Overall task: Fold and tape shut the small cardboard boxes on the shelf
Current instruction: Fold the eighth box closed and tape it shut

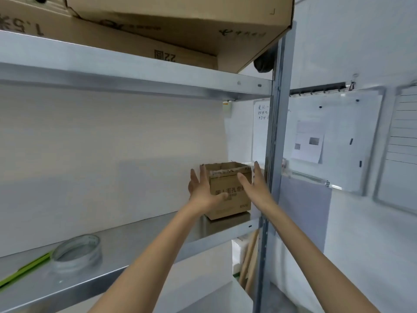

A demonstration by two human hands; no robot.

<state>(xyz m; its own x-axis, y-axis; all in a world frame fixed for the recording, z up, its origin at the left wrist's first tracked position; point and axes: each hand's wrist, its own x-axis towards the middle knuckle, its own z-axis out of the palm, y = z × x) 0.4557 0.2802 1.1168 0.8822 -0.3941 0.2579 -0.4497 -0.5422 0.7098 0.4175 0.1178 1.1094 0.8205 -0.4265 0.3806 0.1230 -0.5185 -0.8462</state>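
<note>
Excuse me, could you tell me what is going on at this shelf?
A person reaches with both bare hands for a small cardboard box at the right end of the metal shelf. The left hand and right hand are open on either side of it. Its top looks open. A roll of clear tape lies farther left.
</note>
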